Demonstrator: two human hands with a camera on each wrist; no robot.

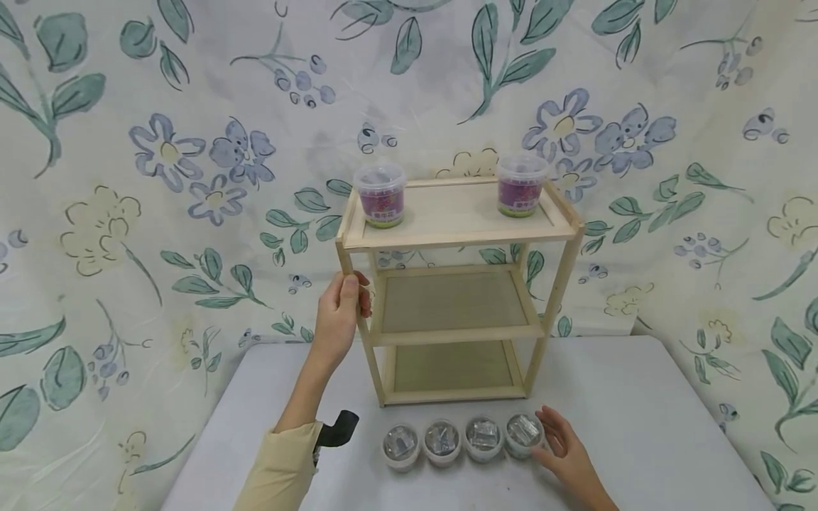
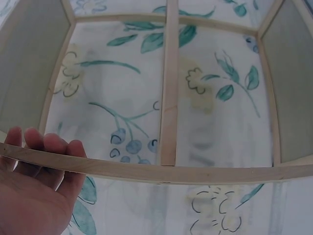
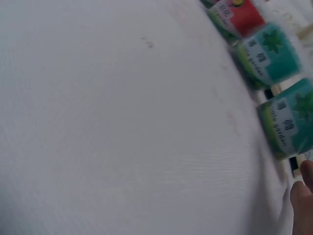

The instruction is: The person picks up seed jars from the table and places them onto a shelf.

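My left hand [image 1: 341,305] grips the front left post of a three-tier wooden shelf [image 1: 456,332]. In the left wrist view, the fingers of the left hand [image 2: 41,181] curl over a wooden bar [image 2: 205,174]. By the right end of a row of clear-lidded plastic cups is my right hand [image 1: 567,451], its thumb and fingers spread beside the rightmost cup [image 1: 524,431]. The right wrist view shows that cup [image 3: 288,120] with a green label; only part of the right hand [image 3: 304,205] appears there, and contact is unclear.
Two purple-labelled cups stand on the top shelf, one at the left [image 1: 383,199] and one at the right [image 1: 520,188]. Three more lidded cups [image 1: 442,443] line up left of the rightmost one on the white table [image 1: 613,397]. A floral cloth [image 1: 192,284] hangs behind.
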